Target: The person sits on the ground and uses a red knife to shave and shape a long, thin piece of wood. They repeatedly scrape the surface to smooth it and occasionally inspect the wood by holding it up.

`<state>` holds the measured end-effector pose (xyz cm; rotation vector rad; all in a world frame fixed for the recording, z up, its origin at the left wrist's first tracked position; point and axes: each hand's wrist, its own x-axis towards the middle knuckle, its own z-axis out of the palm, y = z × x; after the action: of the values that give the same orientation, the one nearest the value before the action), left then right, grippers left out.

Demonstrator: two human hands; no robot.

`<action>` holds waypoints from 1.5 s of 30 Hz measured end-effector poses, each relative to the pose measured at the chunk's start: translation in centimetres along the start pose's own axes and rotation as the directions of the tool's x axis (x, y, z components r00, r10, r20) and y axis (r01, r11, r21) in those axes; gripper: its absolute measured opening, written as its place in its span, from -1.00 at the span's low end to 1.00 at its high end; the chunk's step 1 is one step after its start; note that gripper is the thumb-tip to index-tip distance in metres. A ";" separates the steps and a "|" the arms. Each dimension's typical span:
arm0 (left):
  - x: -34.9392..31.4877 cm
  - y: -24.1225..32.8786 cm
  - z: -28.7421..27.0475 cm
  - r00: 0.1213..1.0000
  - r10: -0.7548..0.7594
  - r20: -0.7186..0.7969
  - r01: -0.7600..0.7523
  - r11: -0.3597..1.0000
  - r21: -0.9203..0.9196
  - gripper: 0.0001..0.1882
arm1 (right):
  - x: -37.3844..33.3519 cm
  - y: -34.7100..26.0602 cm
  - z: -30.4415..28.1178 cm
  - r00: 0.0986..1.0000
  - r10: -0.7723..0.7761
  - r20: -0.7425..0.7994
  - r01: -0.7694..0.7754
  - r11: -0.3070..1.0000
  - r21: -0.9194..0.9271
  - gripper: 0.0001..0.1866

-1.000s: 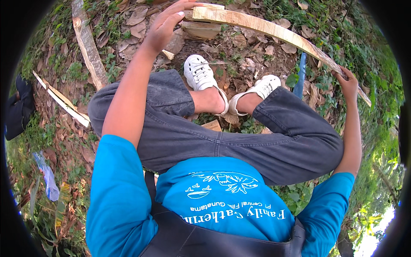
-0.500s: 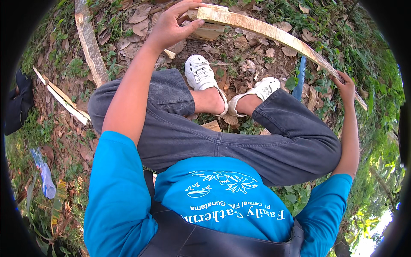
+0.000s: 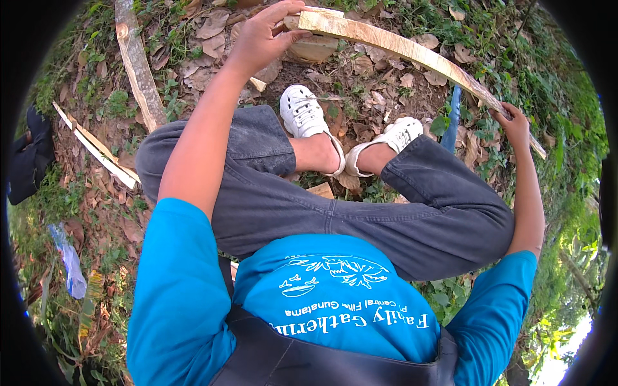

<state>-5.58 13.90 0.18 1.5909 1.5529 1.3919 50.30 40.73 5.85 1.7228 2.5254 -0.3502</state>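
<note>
A long, pale length of split wood [image 3: 399, 48] stretches across the far side of the view, its bark-edged right end reaching past my right knee. My left hand [image 3: 270, 35] grips its squared left end, thumb on the near side, with the fingertips partly hidden. Toward the other end, my right hand [image 3: 515, 127] is closed around the wood. Under the left end sits a cut wooden block [image 3: 313, 48], and a smaller pale piece of wood [image 3: 325, 11] shows just behind that end.
Split wood strips [image 3: 96, 148] and a bark-covered pole [image 3: 138, 71] lie left on leafy ground. A blue strip-like object [image 3: 452, 119] is beside my right shoe [image 3: 396, 138]. Clear plastic [image 3: 67, 260] lies lower left. Dark clothing of a person [image 3: 31, 157] shows at the left edge.
The wood's right end has shifted slightly left and upward in the view, together with my right hand. My left hand keeps its hold with little movement.
</note>
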 end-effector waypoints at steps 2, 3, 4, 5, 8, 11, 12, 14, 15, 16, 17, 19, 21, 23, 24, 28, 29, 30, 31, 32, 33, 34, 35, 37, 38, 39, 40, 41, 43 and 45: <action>0.4 -0.3 0.0 0.999 -0.046 0.003 0.046 0.998 -0.052 -0.60 | 1.1 0.1 0.4 0.999 -0.036 0.008 0.036 0.998 -0.050 -0.36; 0.8 -0.4 0.1 0.995 -0.104 0.012 0.104 0.987 -0.119 -0.60 | 1.5 0.0 0.6 0.998 -0.018 0.056 0.020 1.000 -0.025 -0.35; 1.1 -0.4 0.0 0.987 -0.161 0.024 0.162 0.969 -0.184 -0.60 | 2.0 0.0 0.7 0.995 -0.002 0.105 0.003 1.000 -0.001 -0.34; 1.3 -0.6 0.0 0.989 -0.142 0.033 0.146 0.968 -0.202 -0.59 | 2.4 0.2 0.7 0.988 0.015 0.153 -0.018 1.000 0.017 -0.34; 1.9 -0.6 0.1 0.993 -0.100 0.059 0.109 0.975 -0.195 -0.57 | 3.8 1.9 1.4 0.983 0.023 0.180 -0.031 0.999 0.037 -0.31; 2.2 0.0 0.3 0.991 -0.112 0.067 0.119 0.987 -0.108 -0.56 | 4.7 2.3 1.8 0.992 0.013 0.129 -0.014 1.000 0.004 -0.31; 2.2 -0.1 0.3 0.989 -0.133 0.058 0.139 0.984 -0.112 -0.56 | 4.8 2.2 1.7 0.994 -0.002 0.106 0.003 1.000 -0.011 -0.31; 2.3 -0.1 0.3 0.987 -0.148 0.059 0.154 0.979 -0.135 -0.55 | 4.8 1.3 0.9 0.993 0.009 0.116 -0.011 1.000 0.016 -0.31; 2.4 0.0 0.2 0.987 -0.143 0.068 0.152 0.976 -0.153 -0.55 | 4.6 1.0 0.7 0.993 0.016 0.118 -0.019 0.999 0.028 -0.31; 2.5 0.1 0.2 0.988 -0.137 0.077 0.149 0.974 -0.172 -0.55 | 4.9 1.6 0.9 0.994 -0.017 0.109 0.013 0.999 0.039 -0.32; 2.6 -0.1 0.1 0.986 -0.145 0.081 0.156 0.974 -0.166 -0.56 | 5.0 1.7 0.8 0.995 -0.010 0.103 0.005 0.999 0.042 -0.33; 2.5 -0.4 0.1 0.983 -0.160 0.089 0.172 0.973 -0.155 -0.57 | 4.9 1.7 0.2 0.996 0.004 0.092 -0.009 0.999 0.048 -0.35; 2.7 -0.5 0.1 0.984 -0.143 0.110 0.157 0.979 -0.127 -0.58 | 4.8 2.7 -0.4 0.995 -0.011 0.102 -0.004 0.989 0.147 -0.34; 2.7 -0.5 0.0 0.983 -0.133 0.124 0.148 0.981 -0.128 -0.59 | 5.3 3.2 -0.9 0.991 -0.063 0.122 0.030 0.966 0.257 -0.34; 2.7 -0.5 -0.2 0.984 -0.130 0.126 0.147 0.979 -0.143 -0.59 | 5.1 2.8 -0.9 0.987 -0.118 0.110 0.087 0.964 0.253 -0.32; 2.6 -0.3 -0.4 0.978 -0.154 0.140 0.165 0.983 -0.073 -0.55 | 5.7 1.9 -0.5 0.986 -0.023 0.168 -0.018 0.972 0.234 -0.37; 2.6 0.0 -0.4 0.980 -0.142 0.140 0.137 0.990 0.042 -0.57 | 5.6 2.1 -0.4 0.989 -0.026 0.147 -0.009 0.972 0.233 -0.38; 2.6 0.4 -0.5 0.982 -0.130 0.141 0.107 0.982 0.158 -0.59 | 5.4 2.2 -0.1 0.992 -0.030 0.126 0.000 0.973 0.232 -0.38; 2.7 0.7 -0.5 0.983 -0.118 0.143 0.076 0.960 0.270 -0.60 | 5.3 2.4 0.1 0.994 -0.035 0.105 0.010 0.973 0.230 -0.38; 2.4 0.4 -0.6 0.980 -0.157 0.124 0.146 0.985 0.092 -0.64 | 5.5 2.3 0.2 0.995 -0.028 0.097 0.005 0.972 0.236 -0.38; 2.3 -0.3 -0.5 0.974 -0.198 0.112 0.208 0.974 -0.091 -0.65 | 5.8 2.3 0.3 0.996 -0.022 0.088 0.000 0.970 0.242 -0.38; 2.4 -0.9 -0.4 0.965 -0.238 0.107 0.259 0.927 -0.273 -0.63 | 6.0 2.2 0.4 0.997 -0.015 0.080 -0.005 0.969 0.248 -0.38; 2.9 -1.1 -0.3 0.948 -0.308 0.081 0.319 0.910 -0.265 -0.59 | 6.1 2.5 0.6 0.997 -0.003 0.073 -0.016 0.967 0.253 -0.38; 4.4 -1.4 0.2 0.899 -0.437 0.030 0.429 0.865 -0.259 -0.48 | 6.5 4.0 0.9 0.999 -0.033 0.044 0.023 0.976 0.214 -0.36; 5.1 -2.4 0.2 0.905 -0.422 -0.062 0.424 0.905 0.029 -0.45 | 6.9 3.6 0.8 0.997 -0.034 0.073 0.016 0.975 0.223 -0.36; 5.9 -1.6 0.9 0.896 -0.428 -0.121 0.442 0.887 0.138 -0.46 | 6.8 3.7 0.6 0.995 -0.016 0.102 -0.007 0.974 0.224 -0.35; 7.0 -0.8 1.6 0.887 -0.425 -0.178 0.458 0.855 0.243 -0.46 | 6.6 3.8 0.5 0.995 -0.012 0.101 -0.011 0.976 0.220 -0.35; 7.8 -0.2 2.3 0.879 -0.415 -0.235 0.474 0.810 0.345 -0.46 | 6.3 3.8 0.4 0.995 -0.008 0.100 -0.014 0.976 0.216 -0.34; 8.4 -2.3 2.4 0.897 -0.382 -0.223 0.439 0.830 0.344 -0.46 | 6.7 2.7 0.1 0.996 -0.009 0.093 -0.010 0.979 0.204 -0.33; 8.8 -4.5 2.3 0.917 -0.371 -0.150 0.399 0.875 0.273 -0.45 | 6.6 1.5 -0.3 0.996 0.017 0.090 -0.034 0.983 0.180 -0.33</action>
<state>-6.91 23.71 -1.88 1.2840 2.0838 1.0600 49.31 47.33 4.78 1.7543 2.4744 -0.6583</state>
